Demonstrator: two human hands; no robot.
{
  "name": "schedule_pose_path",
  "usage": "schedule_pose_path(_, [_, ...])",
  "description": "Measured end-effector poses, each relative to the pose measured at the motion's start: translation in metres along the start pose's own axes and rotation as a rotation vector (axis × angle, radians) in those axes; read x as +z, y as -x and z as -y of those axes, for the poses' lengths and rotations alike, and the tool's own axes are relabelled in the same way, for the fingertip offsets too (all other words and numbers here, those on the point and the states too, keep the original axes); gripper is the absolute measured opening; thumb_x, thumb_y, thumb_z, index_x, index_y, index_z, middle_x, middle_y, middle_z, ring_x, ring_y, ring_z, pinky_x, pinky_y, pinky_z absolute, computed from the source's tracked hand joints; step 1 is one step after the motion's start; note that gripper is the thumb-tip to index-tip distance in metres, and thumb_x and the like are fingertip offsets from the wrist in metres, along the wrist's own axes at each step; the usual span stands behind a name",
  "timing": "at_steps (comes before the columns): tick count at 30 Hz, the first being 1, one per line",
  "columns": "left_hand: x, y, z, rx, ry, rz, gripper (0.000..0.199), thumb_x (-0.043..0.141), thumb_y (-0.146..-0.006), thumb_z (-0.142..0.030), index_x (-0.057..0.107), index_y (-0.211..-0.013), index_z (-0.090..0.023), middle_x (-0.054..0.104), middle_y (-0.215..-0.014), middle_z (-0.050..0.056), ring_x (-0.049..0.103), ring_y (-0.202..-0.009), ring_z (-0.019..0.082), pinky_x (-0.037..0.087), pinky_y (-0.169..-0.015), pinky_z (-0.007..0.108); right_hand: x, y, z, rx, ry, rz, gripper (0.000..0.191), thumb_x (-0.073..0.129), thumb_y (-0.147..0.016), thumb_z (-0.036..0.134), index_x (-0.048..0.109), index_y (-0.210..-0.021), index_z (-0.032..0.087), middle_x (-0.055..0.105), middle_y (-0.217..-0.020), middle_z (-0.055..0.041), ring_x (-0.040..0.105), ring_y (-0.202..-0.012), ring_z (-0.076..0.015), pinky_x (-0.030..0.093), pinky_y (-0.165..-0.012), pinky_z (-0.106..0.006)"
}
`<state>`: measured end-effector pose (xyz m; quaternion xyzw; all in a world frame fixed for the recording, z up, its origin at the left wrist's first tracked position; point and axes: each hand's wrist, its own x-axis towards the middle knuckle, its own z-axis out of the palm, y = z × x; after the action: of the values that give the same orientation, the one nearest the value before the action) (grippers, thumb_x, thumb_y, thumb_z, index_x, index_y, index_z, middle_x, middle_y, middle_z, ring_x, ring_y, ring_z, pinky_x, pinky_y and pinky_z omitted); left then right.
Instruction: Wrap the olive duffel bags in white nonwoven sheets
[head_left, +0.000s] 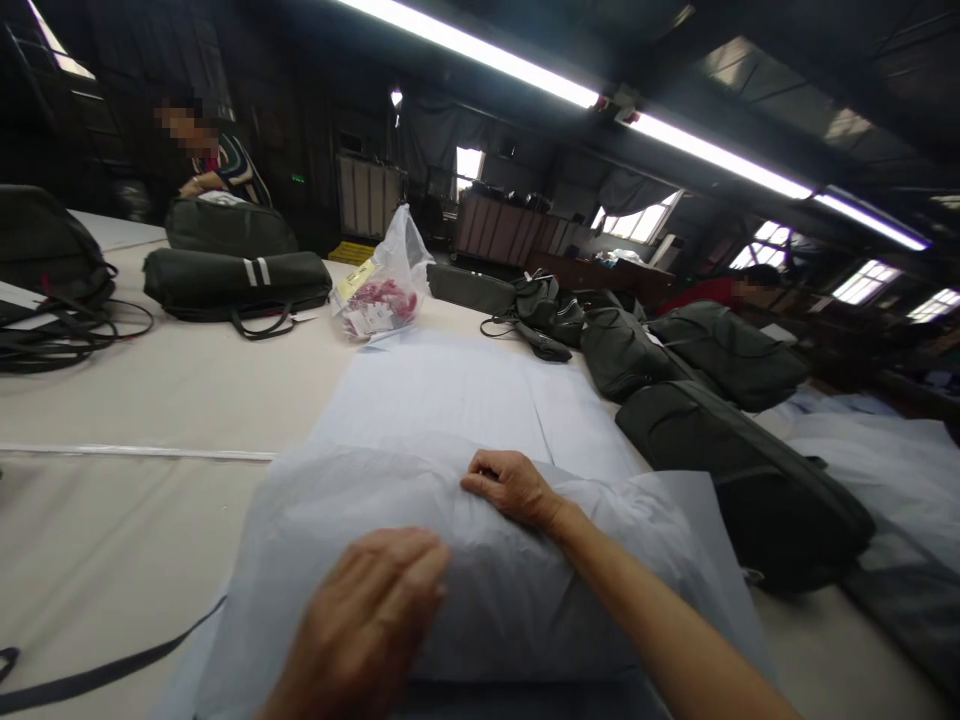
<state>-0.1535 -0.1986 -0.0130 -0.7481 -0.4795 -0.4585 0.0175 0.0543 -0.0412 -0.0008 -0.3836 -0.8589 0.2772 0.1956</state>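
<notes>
A thin, whitish translucent wrapping sheet [487, 600] lies bunched over a bulky shape in front of me. Only a dark edge shows beneath it at the bottom; the rest of what it covers is hidden. My right hand [517, 490] is closed, with curled fingers pinching the sheet on top of the bulge. Nearer to me, my left hand [367, 620] hovers over or touches the left part of the sheet. Motion smears its fingers, so their grip is unclear. Flat white paper sheets [450, 390] stretch across the table beyond the bulge.
Dark bags [742, 480] crowd the right side. A rolled dark bag with two white stripes [232, 280] lies at the back left. Near it stands a clear plastic bag with red contents [379, 300]. A black strap [112, 670] lies front left. A person [225, 165] is behind the table.
</notes>
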Motion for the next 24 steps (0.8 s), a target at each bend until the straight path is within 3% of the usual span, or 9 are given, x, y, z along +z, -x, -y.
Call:
schedule_pose_path(2, [0.027, -0.007, -0.014, 0.133, -0.074, 0.181, 0.036, 0.056, -0.092, -0.029, 0.060, -0.128, -0.026, 0.069, -0.122, 0.007, 0.064, -0.112, 0.027, 0.047, -0.101, 0.040, -0.001, -0.003, 0.000, -0.003, 0.049, -0.003, 0.018, 0.063, -0.087, 0.037, 0.068, -0.082, 0.020, 0.064, -0.070, 0.0035, 0.053, -0.065, -0.0108, 0.037, -0.062, -0.022])
schedule_pose_path(5, [0.059, -0.012, -0.012, 0.084, -0.239, 0.246, 0.044, 0.054, -0.093, -0.041, 0.059, -0.130, -0.018, 0.064, -0.130, 0.014, 0.062, -0.117, 0.033, 0.049, -0.098, 0.047, -0.009, -0.011, 0.001, 0.008, 0.218, -0.004, 0.020, 0.065, -0.086, 0.042, 0.069, -0.087, 0.023, 0.067, -0.073, 0.0018, 0.058, -0.068, -0.0130, 0.039, -0.064, -0.024])
schedule_pose_path(8, [0.069, -0.012, -0.006, 0.050, -0.330, 0.248, 0.045, 0.050, -0.095, -0.045, 0.058, -0.131, -0.019, 0.063, -0.133, 0.012, 0.059, -0.121, 0.032, 0.050, -0.099, 0.045, -0.029, -0.010, 0.004, 0.040, 0.363, -0.100, 0.018, 0.064, -0.088, 0.040, 0.069, -0.098, 0.025, 0.071, -0.084, -0.0010, 0.062, -0.076, -0.0161, 0.042, -0.070, -0.027])
schedule_pose_path(11, [0.065, -0.015, -0.012, 0.033, -0.427, 0.252, 0.041, 0.044, -0.098, -0.042, 0.061, -0.128, -0.019, 0.065, -0.131, 0.010, 0.061, -0.119, 0.029, 0.052, -0.097, 0.043, -0.062, 0.017, 0.001, 0.051, 0.313, -0.351, 0.022, 0.058, -0.092, 0.034, 0.068, -0.109, 0.024, 0.071, -0.092, -0.0035, 0.064, -0.082, -0.0166, 0.045, -0.078, -0.028])
schedule_pose_path(14, [0.059, -0.020, -0.021, -0.025, -0.465, 0.308, 0.042, 0.040, -0.099, -0.041, 0.062, -0.126, -0.018, 0.065, -0.131, 0.009, 0.062, -0.118, 0.028, 0.052, -0.097, 0.042, -0.107, 0.082, -0.022, 0.135, 0.186, -0.626, 0.029, 0.057, -0.090, 0.041, 0.069, -0.108, 0.022, 0.072, -0.098, -0.0056, 0.063, -0.084, -0.0169, 0.046, -0.083, -0.028])
schedule_pose_path(18, [0.061, -0.024, -0.017, -0.073, -0.417, 0.364, 0.044, 0.038, -0.098, -0.041, 0.059, -0.128, -0.016, 0.062, -0.134, 0.010, 0.060, -0.120, 0.027, 0.046, -0.102, 0.042, -0.170, 0.203, -0.081, 0.473, 0.189, -0.844, 0.045, 0.045, -0.089, 0.051, 0.068, -0.108, 0.017, 0.072, -0.105, -0.0115, 0.064, -0.091, -0.0206, 0.047, -0.085, -0.031])
schedule_pose_path(21, [0.066, -0.020, -0.007, -0.074, -0.446, 0.382, 0.045, 0.037, -0.097, -0.039, 0.057, -0.130, -0.016, 0.061, -0.135, 0.010, 0.058, -0.122, 0.026, 0.041, -0.106, 0.045, -0.200, 0.284, -0.136, 0.761, 0.231, -0.913, 0.050, 0.043, -0.083, 0.053, 0.071, -0.095, 0.013, 0.073, -0.089, -0.0148, 0.066, -0.084, -0.0258, 0.049, -0.080, -0.037])
schedule_pose_path(24, [0.065, -0.016, -0.005, -0.020, -0.521, 0.395, 0.043, 0.029, -0.096, -0.024, 0.062, -0.124, -0.027, 0.063, -0.134, 0.001, 0.055, -0.125, 0.023, 0.035, -0.108, 0.050, -0.205, 0.332, -0.195, 0.948, 0.188, -0.872, 0.043, 0.053, -0.073, 0.054, 0.072, -0.077, 0.015, 0.073, -0.077, -0.0134, 0.067, -0.079, -0.0283, 0.050, -0.076, -0.037])
